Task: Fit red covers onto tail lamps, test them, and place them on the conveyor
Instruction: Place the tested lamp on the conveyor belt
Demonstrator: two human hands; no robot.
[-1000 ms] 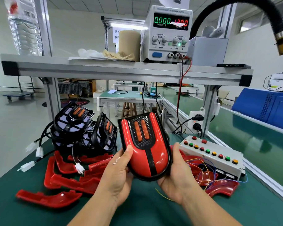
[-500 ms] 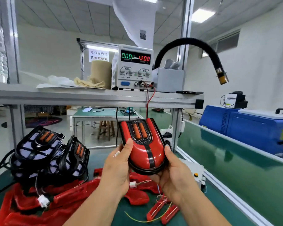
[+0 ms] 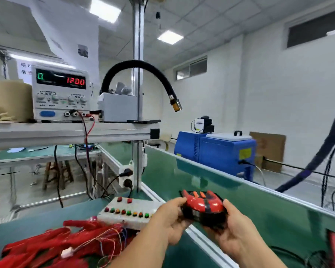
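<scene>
The conveyor (image 3: 162, 171) now fills the right half of my view, its green belt running from 5 o'clock up toward 12. Half a second ago I saw only a strip of it, because the camera has swung right. The tabletop (image 3: 37, 217) has slid to 8 o'clock, and the stack of black lamps that stood there has gone out of frame. The blue machine (image 3: 220, 151) behind the belt has moved in to 3 o'clock. On the shelf (image 3: 66, 132) at 9 o'clock, the power supply (image 3: 60, 93) looks bigger than before and still reads 12.00 in red. The pile of red covers (image 3: 46, 244) lies at 7 o'clock, blurred, with thin wires across it. The button box (image 3: 128, 211) sits just beside the belt's near rail.

The tail lamp (image 3: 203, 206) with its red cover on has changed most. It was held upright, facing me in front of the shelf. Now it is tipped nearly flat, low at 5 o'clock, over the belt past the rail. I cannot tell whether it touches the belt. The left hand (image 3: 170, 221) still grips the lamp's 9 o'clock edge with curled fingers. The right hand (image 3: 234, 233) still clasps its near 4 o'clock edge, thumb on top.
</scene>
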